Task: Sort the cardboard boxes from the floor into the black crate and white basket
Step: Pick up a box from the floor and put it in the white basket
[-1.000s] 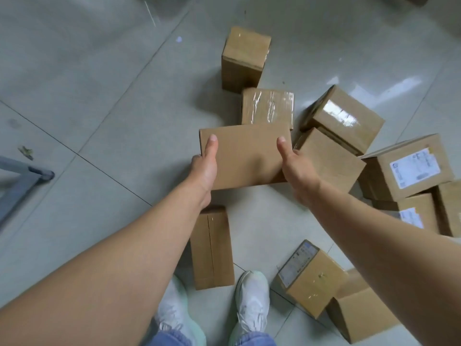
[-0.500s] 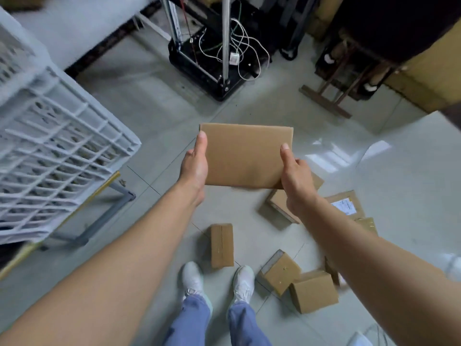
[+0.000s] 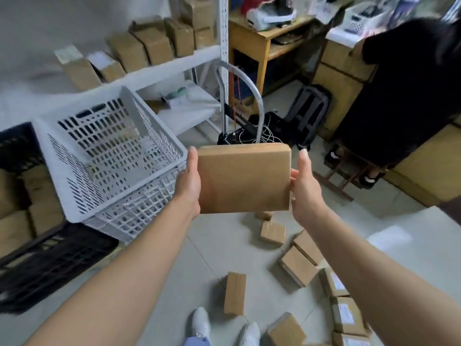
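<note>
Arms outstretched, left grip and right grip clasping opposite sides of cardboard box

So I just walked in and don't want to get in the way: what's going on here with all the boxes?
A person is sorting parcels. The left hand and right hand grip a flat brown cardboard box by its sides, held up near the tilted white perforated plastic basket, in which nothing shows. The black plastic crate beside it holds boxes. More small cardboard boxes lie on the grey tiled floor.
</note>
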